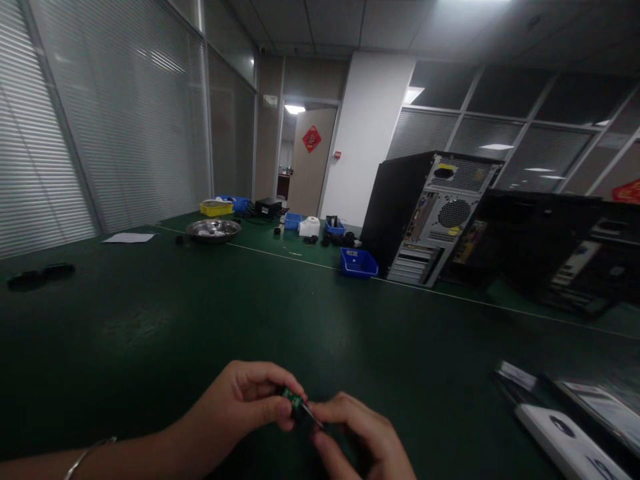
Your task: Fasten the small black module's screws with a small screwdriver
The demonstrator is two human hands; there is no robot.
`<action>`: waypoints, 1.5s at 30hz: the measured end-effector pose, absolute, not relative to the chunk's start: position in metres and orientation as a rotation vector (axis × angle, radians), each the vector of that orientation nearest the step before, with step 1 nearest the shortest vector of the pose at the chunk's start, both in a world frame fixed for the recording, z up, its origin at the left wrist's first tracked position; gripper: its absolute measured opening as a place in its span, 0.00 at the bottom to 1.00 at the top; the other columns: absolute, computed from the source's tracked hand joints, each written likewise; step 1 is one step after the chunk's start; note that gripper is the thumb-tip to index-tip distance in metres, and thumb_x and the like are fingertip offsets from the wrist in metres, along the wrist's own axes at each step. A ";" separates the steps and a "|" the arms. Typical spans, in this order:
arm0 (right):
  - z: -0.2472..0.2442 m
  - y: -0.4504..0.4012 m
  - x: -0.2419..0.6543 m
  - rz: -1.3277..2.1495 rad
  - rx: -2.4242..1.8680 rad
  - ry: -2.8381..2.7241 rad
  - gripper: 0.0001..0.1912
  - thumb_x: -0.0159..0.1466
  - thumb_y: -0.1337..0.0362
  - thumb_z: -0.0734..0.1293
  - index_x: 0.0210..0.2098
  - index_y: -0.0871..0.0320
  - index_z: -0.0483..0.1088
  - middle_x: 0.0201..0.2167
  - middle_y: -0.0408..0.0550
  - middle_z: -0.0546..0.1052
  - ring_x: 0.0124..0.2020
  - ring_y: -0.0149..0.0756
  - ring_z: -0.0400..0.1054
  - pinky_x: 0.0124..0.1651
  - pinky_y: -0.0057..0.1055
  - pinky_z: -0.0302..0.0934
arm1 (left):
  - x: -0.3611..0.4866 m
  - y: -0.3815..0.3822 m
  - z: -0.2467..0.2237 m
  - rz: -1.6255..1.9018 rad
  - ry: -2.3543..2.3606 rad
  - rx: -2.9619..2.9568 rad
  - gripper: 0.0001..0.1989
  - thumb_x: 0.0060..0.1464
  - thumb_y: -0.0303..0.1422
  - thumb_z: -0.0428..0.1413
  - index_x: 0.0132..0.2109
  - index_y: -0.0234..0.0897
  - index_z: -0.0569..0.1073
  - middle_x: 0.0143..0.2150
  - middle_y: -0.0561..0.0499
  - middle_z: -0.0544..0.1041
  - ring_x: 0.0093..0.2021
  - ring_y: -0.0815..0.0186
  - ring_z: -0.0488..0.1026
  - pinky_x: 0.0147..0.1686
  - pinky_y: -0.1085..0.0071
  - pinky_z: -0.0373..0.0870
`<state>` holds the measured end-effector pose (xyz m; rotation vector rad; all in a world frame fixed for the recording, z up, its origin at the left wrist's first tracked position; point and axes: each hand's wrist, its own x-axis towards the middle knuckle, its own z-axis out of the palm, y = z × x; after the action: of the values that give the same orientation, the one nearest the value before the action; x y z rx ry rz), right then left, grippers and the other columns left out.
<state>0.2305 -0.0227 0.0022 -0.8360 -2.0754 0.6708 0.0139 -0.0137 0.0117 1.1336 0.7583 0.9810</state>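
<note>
Low over the green tabletop, my left hand pinches a small green circuit board between thumb and fingertips. A bracelet circles that wrist. Close beside it, my right hand has thumb and index finger closed on a thin, shiny, metal-looking piece. This piece points toward the board's right end; blur hides whether it is joined to the board or only touches it. The fingertips of both hands nearly meet, and the other fingers of my right hand are partly cut off by the lower edge.
At right lie a white box and a flat framed item. Computer towers stand behind, near a blue bin. A metal bowl, a yellow tray and white paper sit farther left. Dark items lie at far left.
</note>
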 end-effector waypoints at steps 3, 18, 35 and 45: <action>0.005 -0.023 0.231 0.673 -0.867 -2.101 0.13 0.59 0.74 0.67 0.42 0.55 0.76 0.30 0.47 0.80 0.30 0.37 0.76 0.34 0.26 0.68 | 0.014 -0.014 0.012 0.984 0.760 1.121 0.11 0.43 0.36 0.69 0.35 0.38 0.82 0.32 0.51 0.83 0.28 0.68 0.75 0.32 0.73 0.70; 0.018 -0.025 0.232 0.771 -0.982 -2.077 0.13 0.63 0.71 0.64 0.44 0.55 0.75 0.35 0.47 0.80 0.38 0.38 0.76 0.41 0.27 0.68 | 0.005 -0.021 0.033 0.651 0.874 1.875 0.07 0.59 0.33 0.56 0.41 0.40 0.79 0.40 0.49 0.77 0.43 0.59 0.72 0.46 0.66 0.66; 0.024 -0.025 0.233 0.951 -1.106 -2.123 0.09 0.58 0.72 0.65 0.39 0.57 0.67 0.33 0.45 0.75 0.33 0.38 0.70 0.35 0.28 0.62 | 0.006 -0.029 0.040 0.490 1.047 2.201 0.15 0.54 0.42 0.59 0.44 0.38 0.70 0.43 0.47 0.71 0.43 0.55 0.67 0.43 0.61 0.65; 0.030 -0.025 0.231 0.982 -1.186 -2.388 0.24 0.45 0.82 0.68 0.37 0.55 0.64 0.36 0.42 0.76 0.35 0.38 0.70 0.34 0.26 0.56 | 0.013 -0.033 0.054 0.405 1.078 2.163 0.16 0.47 0.41 0.65 0.40 0.39 0.75 0.44 0.45 0.72 0.45 0.51 0.67 0.45 0.59 0.66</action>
<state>0.2311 -0.0246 0.0298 -1.1860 -2.3883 0.9822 0.0131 -0.0327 0.0544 2.1633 1.0776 0.4049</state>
